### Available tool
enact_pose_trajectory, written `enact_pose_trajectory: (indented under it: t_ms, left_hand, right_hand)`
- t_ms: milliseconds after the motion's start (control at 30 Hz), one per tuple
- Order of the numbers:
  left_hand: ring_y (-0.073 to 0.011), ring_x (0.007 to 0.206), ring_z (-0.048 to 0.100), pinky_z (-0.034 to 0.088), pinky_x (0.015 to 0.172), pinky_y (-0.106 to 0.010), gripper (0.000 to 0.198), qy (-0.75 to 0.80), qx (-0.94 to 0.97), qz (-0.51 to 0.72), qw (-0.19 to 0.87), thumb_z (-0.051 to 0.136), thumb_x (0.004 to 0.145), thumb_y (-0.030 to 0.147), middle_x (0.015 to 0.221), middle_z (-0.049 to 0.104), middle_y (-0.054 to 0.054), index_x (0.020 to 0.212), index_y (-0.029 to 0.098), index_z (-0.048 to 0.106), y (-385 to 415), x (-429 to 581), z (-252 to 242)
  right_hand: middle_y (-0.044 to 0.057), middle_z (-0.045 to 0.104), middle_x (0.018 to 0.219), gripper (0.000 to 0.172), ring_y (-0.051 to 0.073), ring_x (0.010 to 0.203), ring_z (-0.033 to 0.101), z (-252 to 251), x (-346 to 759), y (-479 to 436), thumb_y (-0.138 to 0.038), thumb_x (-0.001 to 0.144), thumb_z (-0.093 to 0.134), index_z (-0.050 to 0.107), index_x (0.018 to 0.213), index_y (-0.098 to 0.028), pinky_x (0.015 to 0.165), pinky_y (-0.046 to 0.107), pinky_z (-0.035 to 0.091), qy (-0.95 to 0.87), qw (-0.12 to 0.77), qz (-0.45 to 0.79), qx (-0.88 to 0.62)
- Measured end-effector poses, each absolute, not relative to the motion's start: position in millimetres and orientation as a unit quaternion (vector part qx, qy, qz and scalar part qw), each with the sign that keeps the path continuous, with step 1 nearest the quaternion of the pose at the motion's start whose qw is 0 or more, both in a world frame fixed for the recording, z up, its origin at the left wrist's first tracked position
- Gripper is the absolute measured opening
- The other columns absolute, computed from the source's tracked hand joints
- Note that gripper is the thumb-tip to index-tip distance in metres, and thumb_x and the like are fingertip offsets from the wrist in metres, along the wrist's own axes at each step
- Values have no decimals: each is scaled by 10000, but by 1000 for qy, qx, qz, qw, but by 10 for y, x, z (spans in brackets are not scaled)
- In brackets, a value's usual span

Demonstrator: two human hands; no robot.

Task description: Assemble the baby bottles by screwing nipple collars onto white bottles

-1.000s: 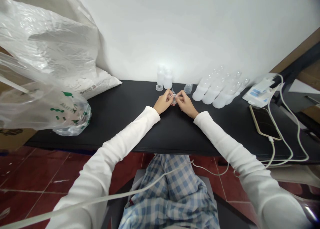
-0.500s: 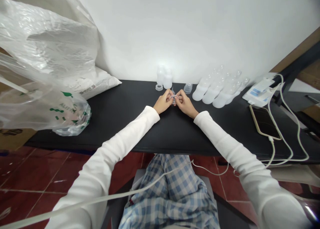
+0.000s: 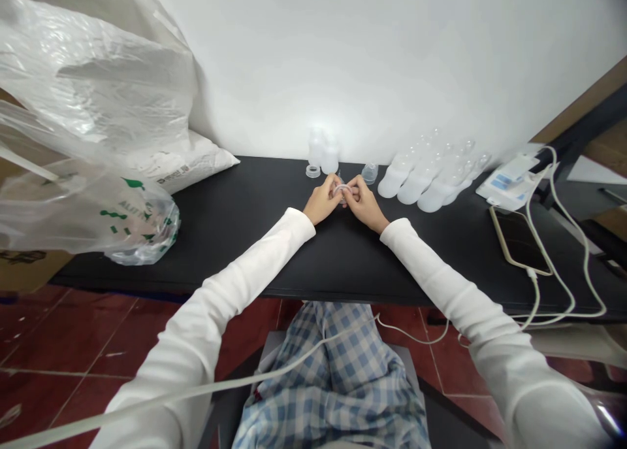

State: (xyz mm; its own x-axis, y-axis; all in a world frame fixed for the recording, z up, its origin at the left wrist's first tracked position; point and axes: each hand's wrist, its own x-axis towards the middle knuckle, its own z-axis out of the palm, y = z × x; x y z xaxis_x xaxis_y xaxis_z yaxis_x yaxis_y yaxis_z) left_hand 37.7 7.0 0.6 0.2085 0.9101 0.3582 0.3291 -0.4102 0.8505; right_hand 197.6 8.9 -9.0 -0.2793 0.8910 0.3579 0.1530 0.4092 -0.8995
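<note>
My left hand (image 3: 322,199) and my right hand (image 3: 363,204) meet above the black table, fingers pinched on opposite sides of a small clear bottle ring (image 3: 341,188). Its curved rim shows between the thumbs; fingers cover the rest, and I cannot tell whether another part sits inside it. A small clear tip shows just behind the fingers. Beyond my left hand lies another clear ring (image 3: 312,171), in front of two translucent bottle bodies (image 3: 323,151). A clear domed cap (image 3: 369,172) stands beyond my right hand.
Several frosted baby bottles with clear domed caps (image 3: 434,174) stand together on the right. Farther right are a phone (image 3: 520,240) with a charging cable and a white-blue packet (image 3: 507,181). Large white sacks (image 3: 98,76) and a clear printed bag (image 3: 137,220) occupy the left end.
Both hands keep their pinch on the bottle ring, with only a slight shift of the fingers. The surrounding things stay in place.
</note>
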Motion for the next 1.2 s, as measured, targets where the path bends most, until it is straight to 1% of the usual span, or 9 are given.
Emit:
enact_pose_trajectory:
  t_ms: [100, 200, 333, 467, 533, 733, 967, 1067, 1200]
  left_hand:
    - [-97, 554, 470, 381, 635, -233, 191, 396, 701, 456, 380, 622, 861, 179, 674, 506, 80, 965, 227, 470, 99, 375, -8]
    - [-88, 550, 472, 394, 643, -230, 250, 391, 694, 460, 394, 624, 824, 125, 683, 505, 93, 989, 224, 465, 126, 373, -27]
    - [-79, 530, 454, 385, 619, -224, 252, 406, 682, 461, 397, 615, 790, 96, 656, 516, 103, 948, 223, 465, 137, 374, -42]
    - [-68, 500, 435, 365, 574, -205, 244, 407, 674, 468, 402, 627, 781, 118, 592, 490, 120, 920, 226, 458, 126, 388, -54]
    - [-65, 482, 433, 359, 546, -197, 241, 409, 667, 469, 409, 625, 783, 122, 574, 497, 123, 915, 227, 453, 120, 394, -58]
    - [-68, 456, 489, 352, 460, -181, 231, 410, 653, 463, 437, 599, 799, 126, 620, 590, 96, 951, 233, 462, 114, 392, -50]
    - [-79, 460, 529, 385, 445, -183, 177, 394, 671, 448, 440, 604, 839, 199, 625, 615, 84, 965, 229, 484, 78, 386, -26]
    - [-80, 472, 541, 386, 456, -190, 148, 390, 662, 459, 446, 605, 882, 280, 644, 637, 68, 957, 222, 492, 92, 392, -31]
    - [-60, 448, 509, 364, 468, -196, 200, 387, 613, 495, 479, 616, 898, 321, 689, 648, 67, 994, 222, 471, 187, 383, -76]
  right_hand:
    - [-43, 609, 788, 446, 79, 508, 515, -110, 2011, 121, -639, 883, 620, 387, 956, -266, 378, 202, 371, -675, 471, 415, -386]
    - [-44, 603, 849, 489, 53, 453, 445, -128, 2035, 149, -638, 845, 666, 371, 985, -274, 316, 196, 283, -670, 458, 437, -387]
    - [-25, 601, 852, 504, 88, 527, 535, -131, 2032, 152, -639, 827, 686, 382, 989, -270, 324, 209, 312, -678, 456, 430, -385]
    - [-22, 607, 799, 477, 123, 645, 616, -125, 2022, 141, -648, 844, 668, 409, 939, -259, 424, 219, 424, -689, 470, 407, -373]
    - [-21, 618, 785, 482, 125, 661, 624, -124, 2021, 140, -657, 843, 665, 416, 921, -252, 448, 214, 441, -693, 471, 399, -373]
    - [-30, 637, 754, 529, 103, 575, 594, -103, 2011, 122, -722, 823, 646, 430, 945, -255, 337, 161, 311, -673, 463, 413, -403]
    - [-18, 638, 728, 470, 107, 576, 616, -39, 1982, 44, -655, 857, 647, 414, 840, -247, 392, 184, 403, -678, 487, 383, -395]
    - [-13, 639, 733, 480, 108, 576, 616, -36, 1981, 46, -662, 843, 661, 424, 862, -246, 369, 174, 368, -668, 490, 393, -400]
    - [-85, 613, 713, 642, 55, 399, 457, -33, 2000, 89, -727, 721, 743, 391, 996, -265, 308, 180, 318, -604, 506, 470, -398]
